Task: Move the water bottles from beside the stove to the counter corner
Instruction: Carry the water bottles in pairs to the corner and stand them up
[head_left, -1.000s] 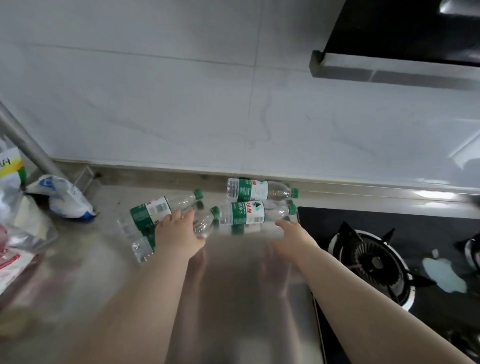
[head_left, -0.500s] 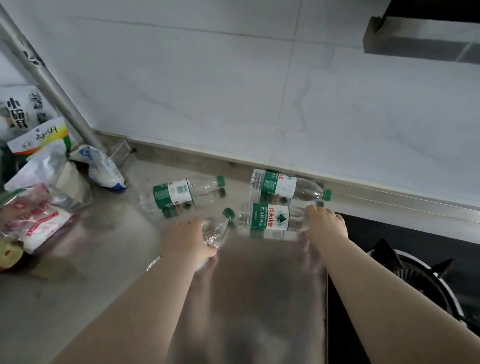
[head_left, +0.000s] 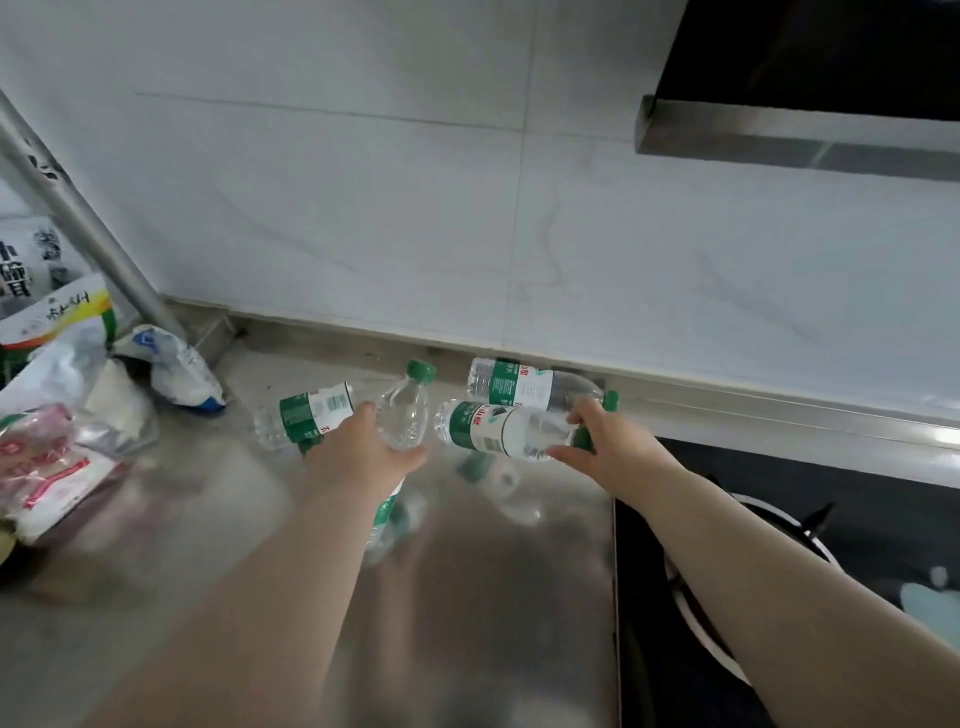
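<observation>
Both bottles now in hand have come up off the steel since half a second ago. The left hand (head_left: 363, 457) clenches round a clear bottle (head_left: 402, 415) tipped cap-up, and the right hand (head_left: 608, 447) grasps the neck end of a second bottle (head_left: 493, 428), lifted level above its own reflection. Two more lie flat: one (head_left: 306, 415) just behind the left hand, another (head_left: 524, 387) against the wall edge. I judge the carry towards the corner has started, with half the load yet to go. Each bottle is thin ribbed plastic with a green-and-white label and green cap, likely slippery and light. The bench (head_left: 467, 623) is brushed steel, mirror-bright; crinkled food packets (head_left: 62, 415) crowd the left corner, and the black stove (head_left: 779, 519) sits at the right.
</observation>
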